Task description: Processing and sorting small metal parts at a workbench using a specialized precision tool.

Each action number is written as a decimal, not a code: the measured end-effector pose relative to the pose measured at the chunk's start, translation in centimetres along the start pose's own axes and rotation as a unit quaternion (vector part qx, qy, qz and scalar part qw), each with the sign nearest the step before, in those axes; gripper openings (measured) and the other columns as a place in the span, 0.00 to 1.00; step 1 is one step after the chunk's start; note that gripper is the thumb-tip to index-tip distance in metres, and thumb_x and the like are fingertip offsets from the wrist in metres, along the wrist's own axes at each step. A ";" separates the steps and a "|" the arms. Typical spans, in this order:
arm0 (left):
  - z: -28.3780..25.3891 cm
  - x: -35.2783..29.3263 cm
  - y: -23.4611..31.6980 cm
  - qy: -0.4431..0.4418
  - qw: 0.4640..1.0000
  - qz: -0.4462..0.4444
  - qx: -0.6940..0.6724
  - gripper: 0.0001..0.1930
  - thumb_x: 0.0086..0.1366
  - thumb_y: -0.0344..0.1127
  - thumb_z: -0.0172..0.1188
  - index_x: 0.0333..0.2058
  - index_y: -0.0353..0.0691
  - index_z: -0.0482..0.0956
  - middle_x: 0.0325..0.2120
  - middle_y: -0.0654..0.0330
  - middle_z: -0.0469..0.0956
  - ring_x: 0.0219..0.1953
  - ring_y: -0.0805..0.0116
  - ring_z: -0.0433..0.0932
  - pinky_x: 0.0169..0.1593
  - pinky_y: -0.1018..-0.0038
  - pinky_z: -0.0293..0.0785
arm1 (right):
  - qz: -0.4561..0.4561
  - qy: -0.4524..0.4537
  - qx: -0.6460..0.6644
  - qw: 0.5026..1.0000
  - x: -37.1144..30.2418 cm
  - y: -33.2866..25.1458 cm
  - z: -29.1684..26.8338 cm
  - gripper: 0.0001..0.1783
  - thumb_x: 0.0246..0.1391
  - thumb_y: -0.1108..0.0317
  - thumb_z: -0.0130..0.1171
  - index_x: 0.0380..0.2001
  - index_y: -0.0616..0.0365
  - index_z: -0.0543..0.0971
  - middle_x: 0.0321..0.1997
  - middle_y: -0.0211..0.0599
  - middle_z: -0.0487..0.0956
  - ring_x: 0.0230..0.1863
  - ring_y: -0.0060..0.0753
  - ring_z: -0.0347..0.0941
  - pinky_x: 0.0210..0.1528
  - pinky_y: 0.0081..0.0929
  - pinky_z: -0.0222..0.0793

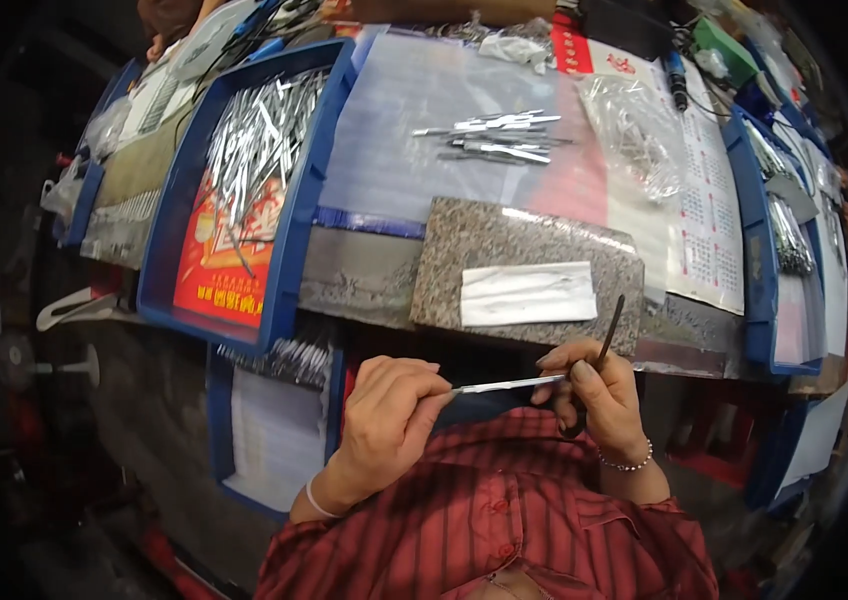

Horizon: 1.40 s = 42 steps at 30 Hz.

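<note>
Held level in front of my chest is a thin shiny metal strip. My left hand is closed, pinching its left end between thumb and fingers. At the strip's right end is my right hand, whose closed fingers also grip a slim dark tool pointing upward; its exact kind is unclear. Just beyond my hands, a folded white cloth or paper pad lies on a speckled stone slab. Farther back, a small pile of similar metal strips rests on the plastic-covered tabletop.
A blue tray full of metal strips stands at the left, over a lower blue bin. Another blue tray is at the right. A clear plastic bag lies on a printed calendar sheet. Someone's hand shows at the top left.
</note>
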<state>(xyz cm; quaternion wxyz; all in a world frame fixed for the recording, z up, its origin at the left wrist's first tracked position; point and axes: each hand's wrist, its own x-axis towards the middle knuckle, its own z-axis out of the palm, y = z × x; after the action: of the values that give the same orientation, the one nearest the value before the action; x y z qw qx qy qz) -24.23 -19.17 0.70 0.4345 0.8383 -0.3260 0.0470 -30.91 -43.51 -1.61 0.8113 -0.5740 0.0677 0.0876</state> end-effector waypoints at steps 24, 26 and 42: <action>0.5 -3.8 -1.3 0.017 0.998 -0.048 -0.045 0.09 0.51 0.20 0.66 0.31 0.36 0.77 0.28 0.55 0.79 0.35 0.57 0.80 0.40 0.67 0.73 | 0.060 -0.004 0.003 0.998 0.4 1.3 1.8 0.17 0.69 0.63 0.45 0.42 0.67 0.77 0.27 0.37 0.80 0.18 0.14 0.67 0.22 0.12 0.64; 0.2 -4.1 -1.8 0.015 0.997 -0.055 -0.048 0.09 0.50 0.19 0.65 0.31 0.34 0.77 0.29 0.53 0.79 0.35 0.57 0.80 0.41 0.68 0.73 | 0.077 -0.002 -0.042 0.996 0.8 1.0 2.5 0.13 0.66 0.66 0.49 0.41 0.66 0.78 0.26 0.36 0.81 0.19 0.14 0.68 0.22 0.12 0.65; -3.4 -11.6 -4.1 -0.121 0.952 -0.223 -0.172 0.07 0.64 0.29 0.58 0.38 0.34 0.79 0.29 0.54 0.77 0.33 0.59 0.78 0.37 0.69 0.72 | -0.024 -0.225 -0.342 0.912 4.6 2.6 8.1 0.11 0.56 0.70 0.62 0.41 0.63 0.79 0.29 0.43 0.81 0.27 0.30 0.79 0.30 0.23 0.71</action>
<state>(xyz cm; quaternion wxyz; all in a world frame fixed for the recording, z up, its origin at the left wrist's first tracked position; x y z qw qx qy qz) -30.20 -9.06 -4.25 0.5287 0.8015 -0.1846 -0.2097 -26.90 -34.71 -2.32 0.5612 -0.7828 -0.1647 0.2125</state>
